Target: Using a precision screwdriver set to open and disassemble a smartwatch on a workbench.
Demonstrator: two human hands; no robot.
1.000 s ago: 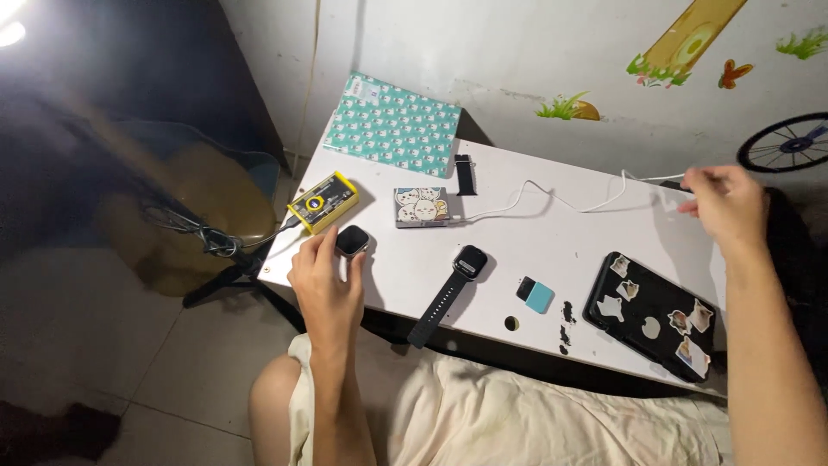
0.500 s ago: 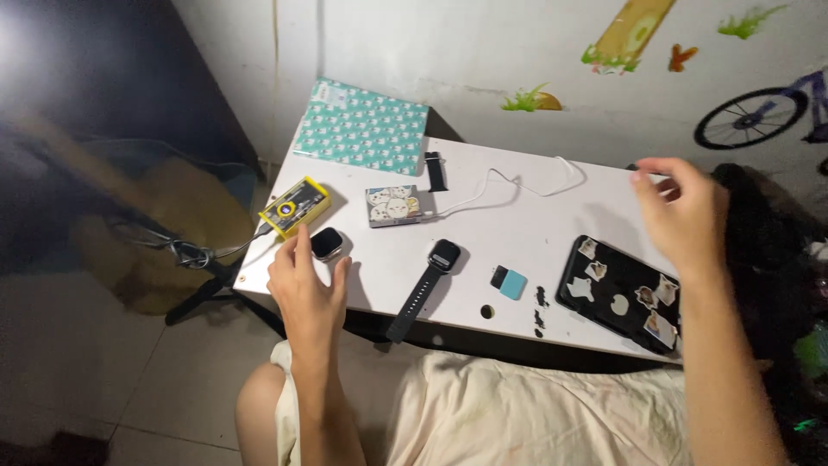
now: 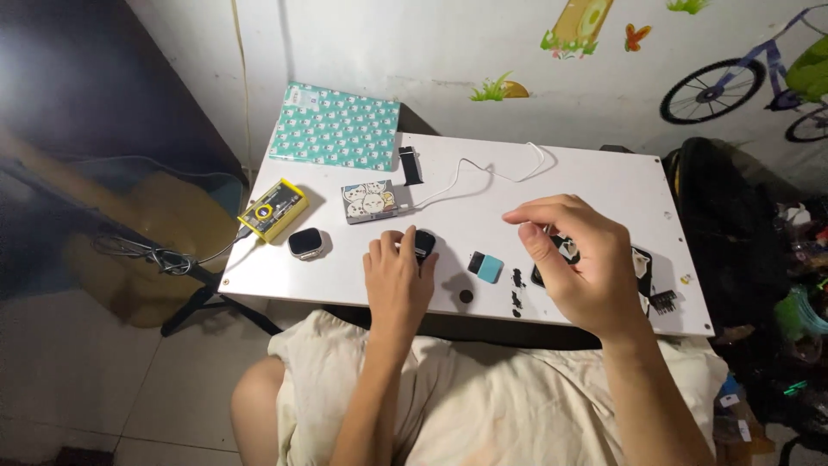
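My left hand [image 3: 397, 278] lies on a black smartwatch [image 3: 423, 244] near the front of the white table [image 3: 604, 185]; its fingers touch the watch case and the band is hidden under the palm. My right hand [image 3: 576, 259] hovers over a black phone case with stickers [image 3: 640, 259], fingers curled and thumb close to the index finger. I cannot make out anything between them. A small teal square [image 3: 486, 267] and a dark round bit [image 3: 466, 296] lie between the hands.
A strapless watch body [image 3: 304, 243], a yellow box [image 3: 272, 210] and a small cartoon-printed box [image 3: 371, 201] sit at the left. A white cable [image 3: 487, 170], black strap piece [image 3: 410, 164] and teal notebook [image 3: 338, 125] lie farther back. Bags crowd the right side.
My left hand left the strapless watch body and moved right onto the banded watch. My right hand let go of the white cable and came in over the phone case.
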